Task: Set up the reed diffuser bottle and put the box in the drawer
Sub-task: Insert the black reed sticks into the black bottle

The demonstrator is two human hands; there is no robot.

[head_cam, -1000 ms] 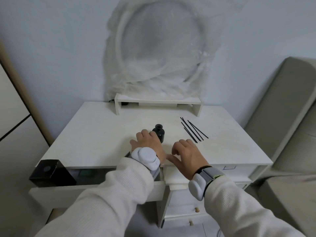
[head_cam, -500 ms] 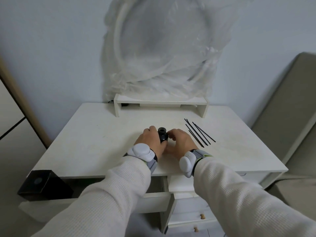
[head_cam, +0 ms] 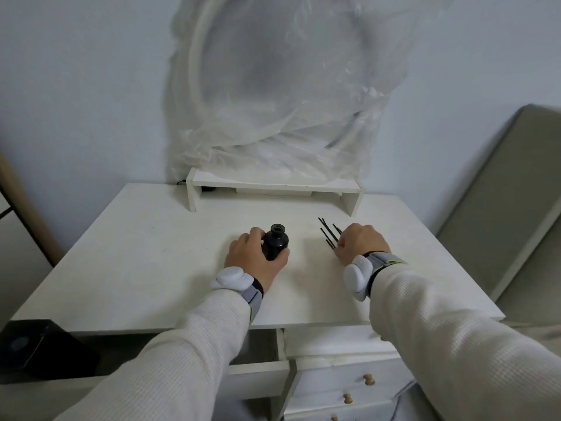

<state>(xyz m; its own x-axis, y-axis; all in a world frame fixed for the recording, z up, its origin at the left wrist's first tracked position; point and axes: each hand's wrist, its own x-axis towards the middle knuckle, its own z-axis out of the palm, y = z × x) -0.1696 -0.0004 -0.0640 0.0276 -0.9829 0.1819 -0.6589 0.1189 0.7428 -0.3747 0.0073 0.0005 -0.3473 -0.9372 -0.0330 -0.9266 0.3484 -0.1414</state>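
Note:
A small black diffuser bottle (head_cam: 275,245) stands upright on the white desk (head_cam: 145,262), its mouth uncovered. My left hand (head_cam: 253,259) is wrapped around the bottle's body. Several thin black reeds (head_cam: 328,232) lie on the desk to the right. My right hand (head_cam: 359,243) rests over their near ends with fingers curled; I cannot tell if it grips them. A black box (head_cam: 36,347) sits in the pulled-out left drawer (head_cam: 258,378) at the lower left.
A low white shelf riser (head_cam: 274,186) stands at the desk's back, with a plastic-wrapped round object (head_cam: 273,86) leaning on the wall above it. Small drawers with wooden knobs (head_cam: 368,379) are below right. A grey padded panel (head_cam: 510,189) leans at the right.
Both hands went from the desk's front edge to the bottle. Then my right hand left the bottle and moved right onto the reeds. My left hand stays on the bottle.

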